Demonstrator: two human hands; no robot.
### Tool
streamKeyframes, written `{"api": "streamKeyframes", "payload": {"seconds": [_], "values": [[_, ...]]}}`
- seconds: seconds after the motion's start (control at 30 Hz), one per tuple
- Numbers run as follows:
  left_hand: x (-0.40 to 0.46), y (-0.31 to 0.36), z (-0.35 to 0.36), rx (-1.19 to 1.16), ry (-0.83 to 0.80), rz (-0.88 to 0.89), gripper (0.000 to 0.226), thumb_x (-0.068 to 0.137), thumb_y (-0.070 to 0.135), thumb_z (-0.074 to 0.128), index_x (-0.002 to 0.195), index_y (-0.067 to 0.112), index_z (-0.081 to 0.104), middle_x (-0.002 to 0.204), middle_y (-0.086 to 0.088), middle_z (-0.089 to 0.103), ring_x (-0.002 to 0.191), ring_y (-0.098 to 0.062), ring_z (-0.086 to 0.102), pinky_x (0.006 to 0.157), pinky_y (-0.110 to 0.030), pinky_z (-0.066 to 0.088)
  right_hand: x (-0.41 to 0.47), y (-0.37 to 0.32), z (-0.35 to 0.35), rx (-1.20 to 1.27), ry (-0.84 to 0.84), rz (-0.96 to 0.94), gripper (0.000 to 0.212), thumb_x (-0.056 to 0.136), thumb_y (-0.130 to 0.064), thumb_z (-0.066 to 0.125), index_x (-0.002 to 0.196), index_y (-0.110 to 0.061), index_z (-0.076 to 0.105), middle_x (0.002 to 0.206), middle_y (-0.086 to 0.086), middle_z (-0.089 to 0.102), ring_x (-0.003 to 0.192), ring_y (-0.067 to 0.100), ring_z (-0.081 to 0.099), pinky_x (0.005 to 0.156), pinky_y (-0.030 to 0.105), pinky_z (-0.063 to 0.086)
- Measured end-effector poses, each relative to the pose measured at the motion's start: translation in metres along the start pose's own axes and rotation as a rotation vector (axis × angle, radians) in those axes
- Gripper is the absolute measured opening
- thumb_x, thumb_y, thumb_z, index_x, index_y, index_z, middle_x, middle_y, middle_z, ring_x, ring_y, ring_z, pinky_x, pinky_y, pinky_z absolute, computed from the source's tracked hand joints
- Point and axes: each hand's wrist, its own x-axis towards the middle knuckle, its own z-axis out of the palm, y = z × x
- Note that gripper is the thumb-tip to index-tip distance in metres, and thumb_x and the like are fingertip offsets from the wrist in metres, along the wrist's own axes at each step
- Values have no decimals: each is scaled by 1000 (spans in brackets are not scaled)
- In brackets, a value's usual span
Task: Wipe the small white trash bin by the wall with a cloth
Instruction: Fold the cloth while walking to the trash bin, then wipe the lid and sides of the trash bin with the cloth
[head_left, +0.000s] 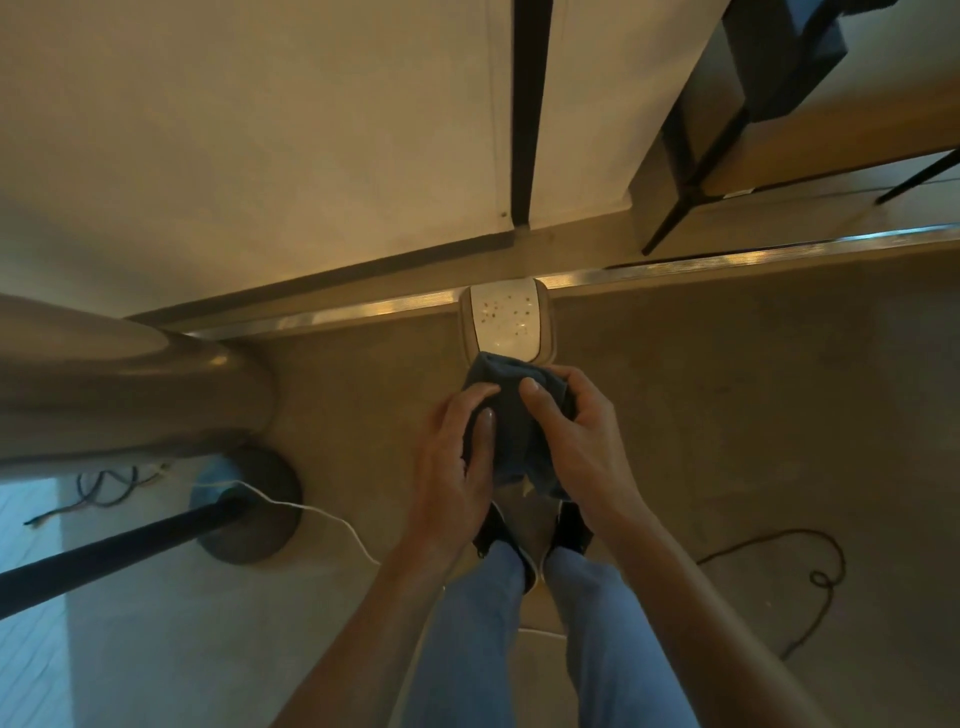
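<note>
We grip the dark cloth (511, 415) w/ left hand (457, 457) & right hand (576, 441), fingers curled round it; bunched, it may wipe the trash bin (506, 317) poorly.

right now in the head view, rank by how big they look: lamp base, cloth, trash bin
1. cloth, though it is nearer the camera, so this is unsure
2. lamp base
3. trash bin, partly hidden by the cloth

The last two look close.

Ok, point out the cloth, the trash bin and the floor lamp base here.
cloth (511, 410), head view, dark folded middle between both hands.
trash bin (506, 317), head view, speckled white lid.
floor lamp base (260, 514), head view, round dark foot.
</note>
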Motion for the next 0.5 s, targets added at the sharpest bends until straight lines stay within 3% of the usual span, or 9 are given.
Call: {"api": "streamKeyframes", "payload": {"seconds": [0.27,0.4,0.5], "values": [[24,-83,57,59,-41,-32,43,102,51,36,142,36,39,130,16,42,118,13,43,90,-4,39,74,65,-6,-71,-52,36,22,98,-35,59,118,-25,60,109,-3,67,98,9,68,86,41,60],[39,-136,92,56,-36,-32,57,99,59,40,149,32,35,142,6,41,124,-2,46,97,-32,50,115,101,-5,-97,-129,55,21,98,-34,58,118,-28,60,111,-2,65,102,12,67,88,45,59],[51,-171,117,77,3,0,62,96,64,43,151,42,25,146,10,33,126,3,39,98,-41,50,145,133,-4,-34,-164,115,20,99,-32,57,118,-28,61,116,1,65,108,17,66,91,48,58]]}}
